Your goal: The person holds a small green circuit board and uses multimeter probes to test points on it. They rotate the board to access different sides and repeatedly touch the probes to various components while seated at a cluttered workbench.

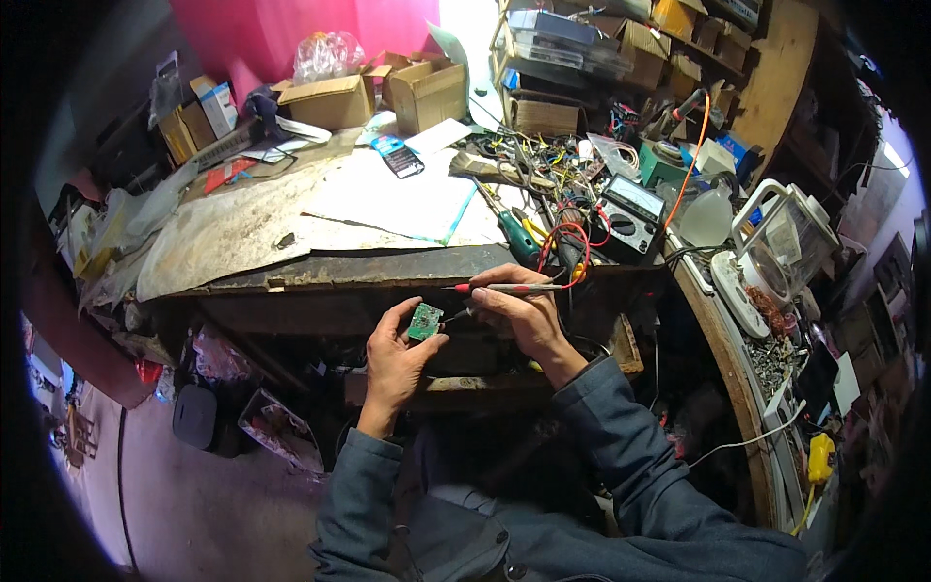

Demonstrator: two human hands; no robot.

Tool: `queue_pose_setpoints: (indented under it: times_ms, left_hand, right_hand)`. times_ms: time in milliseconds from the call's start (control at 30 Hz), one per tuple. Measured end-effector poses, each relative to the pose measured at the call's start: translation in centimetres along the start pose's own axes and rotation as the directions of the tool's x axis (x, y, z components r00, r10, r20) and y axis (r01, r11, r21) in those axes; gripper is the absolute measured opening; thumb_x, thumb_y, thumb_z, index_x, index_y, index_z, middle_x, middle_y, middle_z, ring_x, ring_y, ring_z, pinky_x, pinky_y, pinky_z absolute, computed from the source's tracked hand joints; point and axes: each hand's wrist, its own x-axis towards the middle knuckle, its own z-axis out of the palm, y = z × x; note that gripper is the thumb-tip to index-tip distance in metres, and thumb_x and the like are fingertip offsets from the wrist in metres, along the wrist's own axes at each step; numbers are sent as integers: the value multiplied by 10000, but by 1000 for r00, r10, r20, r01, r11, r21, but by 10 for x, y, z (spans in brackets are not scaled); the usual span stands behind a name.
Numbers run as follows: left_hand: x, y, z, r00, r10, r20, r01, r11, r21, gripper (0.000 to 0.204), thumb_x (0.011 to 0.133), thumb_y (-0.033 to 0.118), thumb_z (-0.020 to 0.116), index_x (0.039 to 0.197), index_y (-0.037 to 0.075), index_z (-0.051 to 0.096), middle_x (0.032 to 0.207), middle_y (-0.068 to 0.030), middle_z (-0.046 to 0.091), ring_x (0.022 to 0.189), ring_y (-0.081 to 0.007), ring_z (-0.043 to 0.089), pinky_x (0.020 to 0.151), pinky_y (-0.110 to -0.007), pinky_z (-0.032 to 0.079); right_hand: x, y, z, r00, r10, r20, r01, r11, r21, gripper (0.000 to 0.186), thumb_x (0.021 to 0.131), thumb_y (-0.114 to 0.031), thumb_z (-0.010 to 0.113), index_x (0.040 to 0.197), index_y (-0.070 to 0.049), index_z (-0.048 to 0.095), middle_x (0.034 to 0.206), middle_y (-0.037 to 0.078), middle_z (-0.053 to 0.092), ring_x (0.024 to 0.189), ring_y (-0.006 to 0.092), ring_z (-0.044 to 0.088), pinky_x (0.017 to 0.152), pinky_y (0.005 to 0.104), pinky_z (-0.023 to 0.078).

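Note:
A small green circuit board (425,321) is held between the thumb and fingers of my left hand (398,367), in front of the workbench edge (359,274). My right hand (524,320) is closed on a red test probe (504,288), which points left, above the board. A dark probe (464,315) is also in my right hand, its thin tip at or near the board's right edge; whether it touches cannot be told. Red and dark leads loop behind my right hand toward an analog multimeter (628,218) at the bench's right. Green-handled pliers (519,238) lie beside the leads.
Papers (398,209), cardboard boxes (422,97), tangled electronic parts (538,160) and a soldering iron (687,107) cover the bench. A side shelf (727,398) with a clear plastic jug (786,247) runs along my right. A bin (276,432) stands below left.

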Motion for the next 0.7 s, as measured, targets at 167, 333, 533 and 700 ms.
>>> queue_pose_setpoints:
  times_ms: [167,333,533,700]
  left_hand:
    - [-1,-2,-1,1000,-3,15,4,1000,-17,577,847,-100,745,1375,-55,516,1189,-113,657,1043,-169,681,919,-281,567]
    - [-1,1,-1,999,-34,6,34,999,-26,585,838,-106,751,1368,-60,508,1182,-119,652,1045,-173,684,925,-285,570]
    - [-1,3,0,999,-31,28,32,999,-12,589,841,-104,753,1369,-62,495,1188,-131,646,1054,-182,685,930,-299,582]
    - [-1,2,0,998,-45,50,47,998,-31,589,844,-101,754,1365,-58,482,1179,-134,647,1054,-191,688,923,-304,589]
  right_hand:
    - [-3,5,5,999,-38,3,38,999,-19,234,911,-130,742,1094,12,707,941,107,747,729,113,688,633,240,563]
    - [-7,11,12,987,-147,-59,147,989,1,142,935,-74,716,1032,29,728,883,88,759,706,93,681,612,235,553]
    - [-9,15,17,969,-198,-144,202,979,10,134,961,-104,718,942,28,730,820,81,730,700,108,693,578,239,561]
    - [-10,13,20,970,-209,-125,210,978,-4,122,964,-92,709,964,29,724,841,84,735,704,109,692,601,253,592]
